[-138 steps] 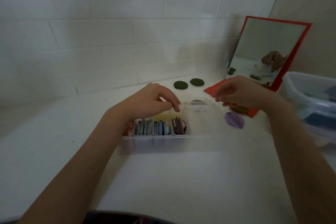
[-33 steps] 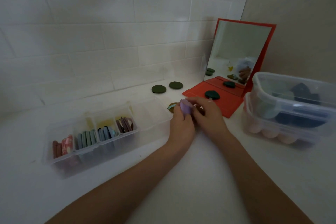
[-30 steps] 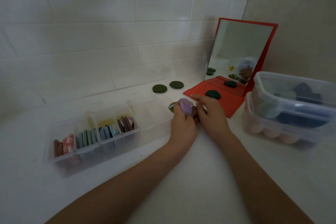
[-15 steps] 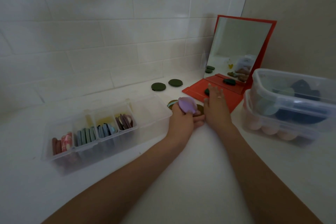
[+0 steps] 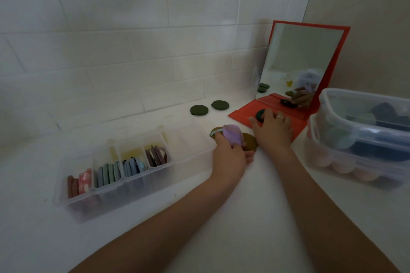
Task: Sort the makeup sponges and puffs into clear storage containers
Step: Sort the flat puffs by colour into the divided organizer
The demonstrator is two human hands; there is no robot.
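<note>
— Sponge (image 5: 232, 137) first: the lilac one sits in my left hand (image 5: 228, 156), fingers curled round it, raised just above the worktop (image 5: 255, 217) beside the right end of the divided clear container (image 5: 124, 168).

— And your right hand?

— My right hand (image 5: 274, 131) lies on the red base of the mirror (image 5: 304, 68) near the back right corner, fingers loosely spread, their tips touching a dark green puff (image 5: 260, 115) there. I cannot tell whether they have closed on it.

— What else is loose?

— Two dark green round puffs (image 5: 199, 110) lie flat along the back edge by the tiled wall. An olive-brown puff (image 5: 249, 143) lies flat between my hands, partly under my left one, and another with a teal rim peeks out behind the sponge.

— The containers?

— The divided one holds puffs standing on edge: reddish, grey-green, blue, mauve. Its right compartment looks bare. At the right edge two clear tubs (image 5: 363, 135) are stacked, the lower holding pale pink round sponges, the upper dark and green pieces.
</note>
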